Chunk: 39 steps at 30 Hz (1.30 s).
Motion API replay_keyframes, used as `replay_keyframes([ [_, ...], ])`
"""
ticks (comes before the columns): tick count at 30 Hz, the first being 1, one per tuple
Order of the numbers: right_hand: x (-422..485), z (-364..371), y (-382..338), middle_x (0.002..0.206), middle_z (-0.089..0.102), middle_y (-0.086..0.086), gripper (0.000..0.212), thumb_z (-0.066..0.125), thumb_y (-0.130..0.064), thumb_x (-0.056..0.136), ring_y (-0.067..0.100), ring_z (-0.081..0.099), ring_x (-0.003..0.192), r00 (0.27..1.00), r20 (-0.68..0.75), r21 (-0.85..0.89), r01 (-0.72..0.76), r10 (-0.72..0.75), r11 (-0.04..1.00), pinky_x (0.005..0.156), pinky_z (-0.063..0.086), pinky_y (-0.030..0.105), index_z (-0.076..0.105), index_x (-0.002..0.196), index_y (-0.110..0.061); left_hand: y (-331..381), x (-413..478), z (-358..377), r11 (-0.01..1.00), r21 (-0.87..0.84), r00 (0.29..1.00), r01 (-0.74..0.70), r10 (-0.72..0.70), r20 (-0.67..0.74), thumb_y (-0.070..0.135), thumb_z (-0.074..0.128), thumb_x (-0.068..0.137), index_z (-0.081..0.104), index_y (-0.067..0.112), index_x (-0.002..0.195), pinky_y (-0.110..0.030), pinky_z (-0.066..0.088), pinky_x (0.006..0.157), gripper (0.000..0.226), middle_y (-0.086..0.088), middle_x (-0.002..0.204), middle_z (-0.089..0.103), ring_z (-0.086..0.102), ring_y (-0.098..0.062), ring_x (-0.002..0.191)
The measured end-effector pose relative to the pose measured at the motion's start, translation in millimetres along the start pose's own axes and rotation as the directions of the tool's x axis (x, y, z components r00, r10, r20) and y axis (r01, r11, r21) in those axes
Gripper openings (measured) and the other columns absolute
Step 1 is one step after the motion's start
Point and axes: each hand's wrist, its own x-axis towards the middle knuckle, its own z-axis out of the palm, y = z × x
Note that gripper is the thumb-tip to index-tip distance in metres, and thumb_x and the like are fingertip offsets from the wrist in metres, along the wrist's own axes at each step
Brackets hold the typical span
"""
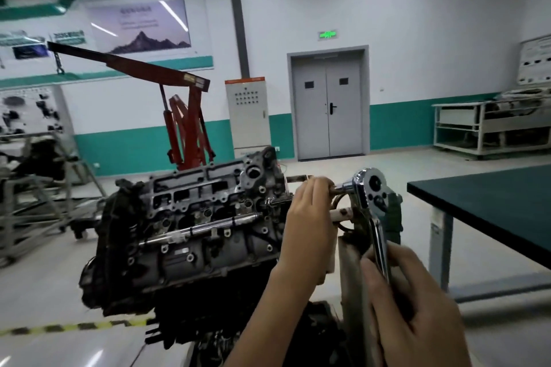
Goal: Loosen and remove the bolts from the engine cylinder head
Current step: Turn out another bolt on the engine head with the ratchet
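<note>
Nearest to me, my right hand (417,316) is wrapping its fingers around the lower end of the ratchet handle (380,235), gripping it firmly, with the handle running up and slightly left to the chrome ratchet head (371,188). From that head a short extension bar (343,187) is pointing left, roughly level, toward the end of the engine. My left hand (308,217) is sitting further out and is the nearer one to the work: its fingers are curling around the far end of the bar, steadying it where it meets the engine. The bolt itself is hiding behind that hand, so I cannot tell whether the socket is seated on it. The cylinder head (202,194) is lying to the left of both hands, its long axis stretching away leftward, so the bar is lining up nearly along that axis and I am judging that the handle needs to swing crosswise to it. To my right a dark green table (492,217) is standing well apart. Beyond the engine a red hoist (186,122) is rising, and a grey double door (328,110) is showing in the far wall.
</note>
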Motion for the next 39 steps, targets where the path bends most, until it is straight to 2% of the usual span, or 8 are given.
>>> replay_keyframes([
  [7,16,20,21,0.052,0.06,0.01,0.014,0.052,-0.037,0.078,0.017,0.054,0.04,0.997,0.045,0.011,-0.069,0.068,0.998,0.042,0.045,0.034,0.059,0.09,-0.033,-34,0,20,0.997,-0.013,0.996,0.073,-0.072,0.059,-0.021,0.058,0.075,0.056,-0.004,0.089,-0.023,0.039,0.068,0.022,-0.012,0.081,0.057,0.052,-0.021,0.072],
  [12,27,39,31,0.044,0.053,0.003,0.018,0.051,-0.034,0.079,0.005,0.045,0.033,0.997,0.069,0.004,-0.03,0.03,1.0,0.039,0.039,0.018,0.061,0.092,-0.026,-57,1,25,0.991,-0.07,0.993,0.115,-0.112,0.047,-0.009,0.045,0.084,0.056,-0.003,0.092,-0.028,0.044,0.066,0.015,-0.012,0.083,0.058,0.053,-0.023,0.073],
  [16,33,53,29,0.046,0.053,0.007,0.03,0.043,-0.046,0.078,0.011,0.045,0.032,0.992,0.114,0.03,-0.05,0.046,0.998,0.04,0.045,0.036,0.059,0.096,-0.028,-71,7,19,0.989,-0.108,0.994,0.105,-0.101,0.046,0.006,0.04,0.094,0.056,-0.003,0.094,-0.014,0.033,0.067,0.018,-0.005,0.084,0.056,0.047,-0.013,0.074],
  [21,23,68,21,0.043,0.051,0.001,0.022,0.047,-0.038,0.083,0.01,0.048,0.033,0.99,0.142,0.048,-0.011,0.004,0.999,0.037,0.044,0.032,0.058,0.099,-0.029,-66,16,8,0.953,-0.302,0.997,0.024,-0.044,-0.058,0.013,0.035,0.086,0.046,-0.003,0.076,-0.03,0.03,0.051,0.022,-0.002,0.067,0.043,0.035,-0.017,0.056],
  [25,6,78,23,0.05,0.056,-0.005,0.014,0.056,-0.027,0.087,0.006,0.053,0.039,0.973,0.227,0.1,-0.063,0.039,0.993,0.043,0.042,0.015,0.057,0.098,-0.037,-84,3,1,0.948,-0.317,0.996,-0.035,0.005,-0.093,0.014,0.039,0.084,0.044,0.016,0.079,-0.012,0.034,0.058,0.007,0.014,0.068,0.039,0.034,0.001,0.06],
  [29,-10,86,26,0.055,0.06,0.0,0.016,0.061,-0.014,0.083,0.014,0.06,0.047,0.894,0.409,0.176,-0.276,0.185,0.945,0.057,0.051,0.026,0.058,0.084,-0.029,-102,-14,1,0.969,-0.155,0.981,0.193,-0.194,0.009,0.045,0.037,0.067,0.048,0.035,0.073,-0.031,0.044,0.071,0.016,0.017,0.066,0.051,0.045,-0.003,0.066],
  [33,-21,92,25,0.051,0.059,0.009,0.016,0.055,-0.016,0.088,0.024,0.059,0.044,0.831,0.477,0.238,-0.436,0.286,0.868,0.049,0.048,0.027,0.05,0.073,-0.021,-98,-9,-1,0.939,-0.326,0.993,0.106,-0.086,0.076,0.016,0.045,0.085,0.034,0.036,0.072,-0.013,0.028,0.054,0.027,0.021,0.065,0.043,0.032,0.001,0.056],
  [39,-36,108,36,0.048,0.048,0.011,0.029,0.056,-0.025,0.089,0.025,0.045,0.036,0.779,0.467,0.215,-0.559,0.419,0.801,0.042,0.043,0.033,0.045,0.063,-0.019,-93,-21,5,0.927,-0.369,0.99,0.072,-0.021,0.14,0.003,0.053,0.089,0.036,0.03,0.069,-0.022,0.029,0.052,0.037,0.018,0.06,0.04,0.034,-0.001,0.053],
])
